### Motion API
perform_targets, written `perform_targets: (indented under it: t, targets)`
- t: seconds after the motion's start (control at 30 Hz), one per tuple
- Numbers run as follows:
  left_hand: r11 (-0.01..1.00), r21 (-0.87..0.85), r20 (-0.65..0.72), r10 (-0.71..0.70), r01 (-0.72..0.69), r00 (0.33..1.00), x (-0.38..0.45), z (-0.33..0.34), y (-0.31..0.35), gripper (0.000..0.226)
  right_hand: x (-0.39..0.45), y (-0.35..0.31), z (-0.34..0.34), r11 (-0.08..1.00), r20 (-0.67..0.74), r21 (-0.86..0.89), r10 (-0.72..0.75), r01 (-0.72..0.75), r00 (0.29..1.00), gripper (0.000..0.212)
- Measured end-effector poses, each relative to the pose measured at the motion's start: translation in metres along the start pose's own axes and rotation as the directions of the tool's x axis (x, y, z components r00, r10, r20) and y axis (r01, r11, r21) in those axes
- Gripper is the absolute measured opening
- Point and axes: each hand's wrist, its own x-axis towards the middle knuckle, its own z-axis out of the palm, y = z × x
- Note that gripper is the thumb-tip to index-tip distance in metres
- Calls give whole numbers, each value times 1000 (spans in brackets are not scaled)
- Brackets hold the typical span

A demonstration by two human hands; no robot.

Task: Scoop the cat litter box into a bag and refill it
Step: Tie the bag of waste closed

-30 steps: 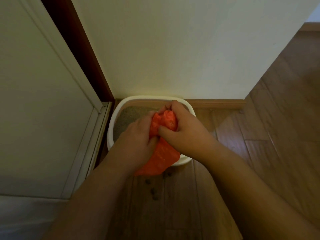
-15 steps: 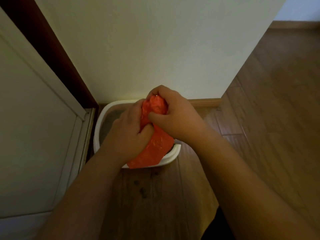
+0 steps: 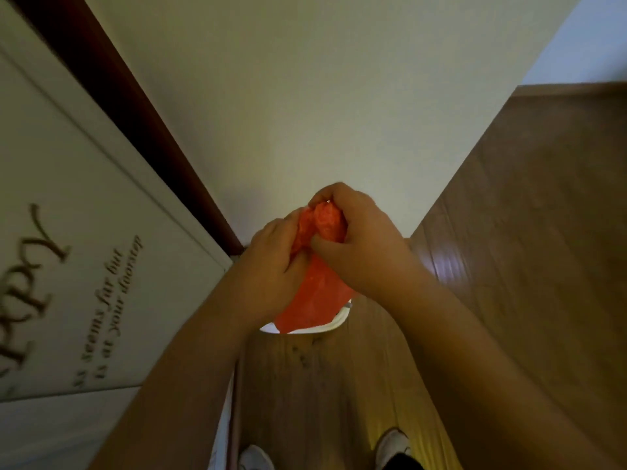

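An orange plastic bag (image 3: 314, 296) hangs between my two hands, its bunched neck squeezed at the top. My left hand (image 3: 271, 266) grips the neck from the left and my right hand (image 3: 359, 245) wraps it from the right and above. Below the bag only the near rim of the white litter box (image 3: 325, 325) shows against the wall; my hands and the bag hide the rest and the litter inside.
A white door with printed lettering (image 3: 84, 266) and a dark red frame (image 3: 142, 137) stands on the left. The cream wall (image 3: 305, 96) is straight ahead. Dark specks (image 3: 302, 357) lie on the wooden floor (image 3: 509, 266) before the box. My white shoes (image 3: 392, 446) show at the bottom.
The view has risen and pulled back, so the box now looks smaller and mostly hidden. Both hands keep hold of the bag and have lifted it higher; my shoes have come into view.
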Motion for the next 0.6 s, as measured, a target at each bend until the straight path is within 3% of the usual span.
perform_targets:
  t: [0.3,0.6]
  targets:
    - [989,82,-79,128,-121,989,-63,-110,213,47,-66,-179,-157,997,-44,-28,-69,68,997,47]
    - [964,86,-195,266,-253,944,-78,-112,314,52,-116,-207,-246,965,-149,-129,-246,228,958,48]
